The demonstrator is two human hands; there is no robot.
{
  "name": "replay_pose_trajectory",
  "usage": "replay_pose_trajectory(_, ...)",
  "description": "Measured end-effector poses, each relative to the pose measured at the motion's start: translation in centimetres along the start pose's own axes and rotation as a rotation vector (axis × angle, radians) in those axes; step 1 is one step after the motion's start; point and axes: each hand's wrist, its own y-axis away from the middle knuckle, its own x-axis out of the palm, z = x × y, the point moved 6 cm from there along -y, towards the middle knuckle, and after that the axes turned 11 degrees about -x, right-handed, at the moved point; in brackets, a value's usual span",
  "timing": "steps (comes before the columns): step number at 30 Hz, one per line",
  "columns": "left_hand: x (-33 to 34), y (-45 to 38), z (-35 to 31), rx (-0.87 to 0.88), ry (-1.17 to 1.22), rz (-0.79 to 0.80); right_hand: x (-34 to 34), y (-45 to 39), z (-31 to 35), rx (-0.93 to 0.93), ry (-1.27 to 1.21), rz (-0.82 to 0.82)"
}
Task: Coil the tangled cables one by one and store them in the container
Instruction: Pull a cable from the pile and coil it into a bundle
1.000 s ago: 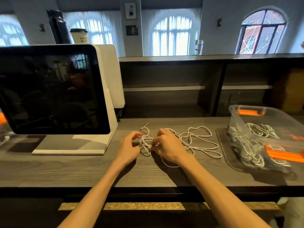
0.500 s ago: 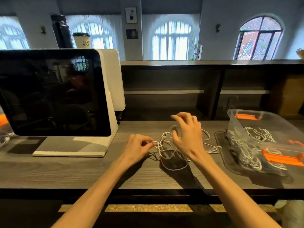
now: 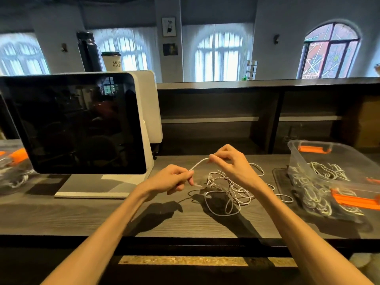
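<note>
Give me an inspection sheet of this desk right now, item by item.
Surface: dark wood-grain desk.
Job's things: clear container at right, coiled cables inside; its lid underneath.
Clutter: touchscreen terminal at left; paper cup behind it.
Grippers: left hand and right hand each pinch the white cable.
Cables: white cable, short stretch lifted between hands, rest tangled on desk.
Surroundings: arched windows, empty shelf.
</note>
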Motion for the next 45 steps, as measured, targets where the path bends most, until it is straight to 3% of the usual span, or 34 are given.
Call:
replay_pose_trajectory(7, 0.3, 2.0, -1.4, -0.042, 0.039, 0.151, -3.2, -0.4, -0.5, 0.154, -0.181, -0.370)
replay_pose_trajectory(10, 0.4, 3.0, -2.2, -0.014, 0.237, 0.119, -3.4, -0.7, -0.2, 0.163, 0.144, -0.244)
replay_pose_trajectory(13, 1.4, 3.4, -3.3, 0.010, 0.534, 0.232, -1.7, -0.8, 3.4, -0.125, 0.421, -0.118)
replay_pose_trajectory(15, 2.2, 3.8, -4.6, 0.037, 0.759, 0.415, -0.2, -0.7, 5.9, -0.262, 0.311, 0.028)
replay_pose_trajectory(18, 2.6, 4.6, -6.3, 0.090, 0.973, 0.562, 0.6, -0.4, 7.4, -0.150, -0.166, 0.129)
replay_pose_trajectory(20, 2.5, 5.1, -7.1, 0.122, 0.959, 0.496, -0.3, -0.3, 8.2, -0.144, -0.279, 0.034)
replay_pose_trajectory(24, 0.9, 5.3, -7.3, 0.120, 0.678, 0.012, -1.9, -0.5, 9.3, -0.197, -0.207, -0.034)
replay_pose_trajectory(28, 0.5, 5.6, -7.9, 0.182, 0.836, -0.226, -2.4, -0.5, 10.0, -0.169, -0.126, -0.125)
replay_pose_trajectory(37, 2.3, 6.0, -9.9, 0.200, 1.198, -0.160, 0.5, 0.3, 10.7, -0.126, 0.114, -0.127)
replay_pose_trajectory(45, 3.8, 6.1, -10.7, 0.223, 1.242, -0.003, 0.1, 1.0, 11.5, -0.117, 0.123, -0.277)
